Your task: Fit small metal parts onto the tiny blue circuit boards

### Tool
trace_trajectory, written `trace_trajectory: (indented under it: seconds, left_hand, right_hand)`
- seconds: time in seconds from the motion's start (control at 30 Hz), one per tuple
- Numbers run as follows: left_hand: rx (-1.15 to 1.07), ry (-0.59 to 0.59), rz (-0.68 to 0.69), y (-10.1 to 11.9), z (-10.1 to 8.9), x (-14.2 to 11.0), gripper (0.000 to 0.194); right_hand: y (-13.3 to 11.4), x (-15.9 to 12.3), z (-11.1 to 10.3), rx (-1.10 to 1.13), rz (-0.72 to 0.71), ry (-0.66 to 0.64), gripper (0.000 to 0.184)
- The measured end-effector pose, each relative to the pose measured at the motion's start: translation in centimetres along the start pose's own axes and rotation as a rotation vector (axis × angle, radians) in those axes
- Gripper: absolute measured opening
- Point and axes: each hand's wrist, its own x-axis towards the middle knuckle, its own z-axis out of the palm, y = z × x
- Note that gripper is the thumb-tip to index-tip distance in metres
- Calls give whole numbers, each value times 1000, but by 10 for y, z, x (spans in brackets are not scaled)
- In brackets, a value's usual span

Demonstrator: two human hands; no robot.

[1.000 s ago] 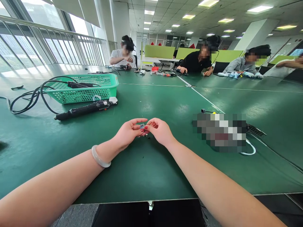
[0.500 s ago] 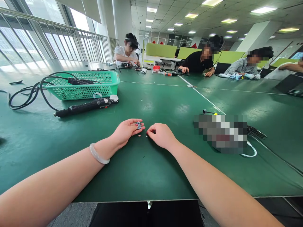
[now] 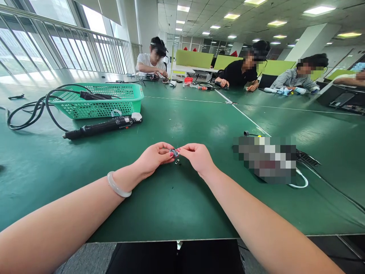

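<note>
Holding small grey part [image 3: 173, 153] between thumb and fingers, left hand [image 3: 154, 160] over green table [image 3: 171, 217]; right hand [image 3: 200, 158] has fingertips at part's edge, whether clamped cannot tell. Work appears unfinished: part in hand, small loose piece [image 3: 177, 161] on table just nearer, apparently unattached. Farther left, black power tool [image 3: 99, 128] beside green basket [image 3: 125, 101].

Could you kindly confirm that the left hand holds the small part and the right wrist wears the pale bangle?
Not quite: the head view shows the pale bangle on the left wrist. The left hand does hold the small part.
</note>
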Motion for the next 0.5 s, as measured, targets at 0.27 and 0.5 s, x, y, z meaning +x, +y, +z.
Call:
trace_trajectory:
  seconds: [0.27, 0.5]
  left_hand:
    - [42, -34, 39, -2, -1, 2, 26]
    - [25, -69, 25, -3, -2, 1, 27]
  right_hand:
    - [5, 0, 2, -21, -79, 6, 18]
    - [6, 0, 2, -106, -143, 1, 21]
